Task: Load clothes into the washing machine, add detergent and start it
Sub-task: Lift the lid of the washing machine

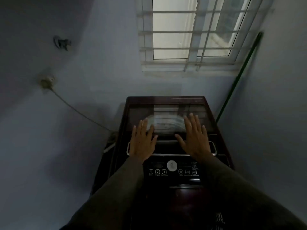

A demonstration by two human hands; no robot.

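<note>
A dark maroon top-loading washing machine (221, 146) stands against the wall below me. Its glass lid (166, 112) is down and reflects the window. The control panel (172, 171) at the front carries a round white dial (172, 165) and a row of buttons. My left hand (142, 141) hovers flat over the lid's front edge on the left, fingers spread, holding nothing. My right hand (195, 138) does the same on the right, fingers apart and empty. Dark long sleeves cover both arms. No clothes or detergent are in view.
A barred window (191, 34) sits in the wall above the machine. A green pole (239, 77) leans in the right corner. On the left wall a socket (47, 83) has a cable (79, 112) running down to the machine. A wall fitting (62, 42) hangs higher up.
</note>
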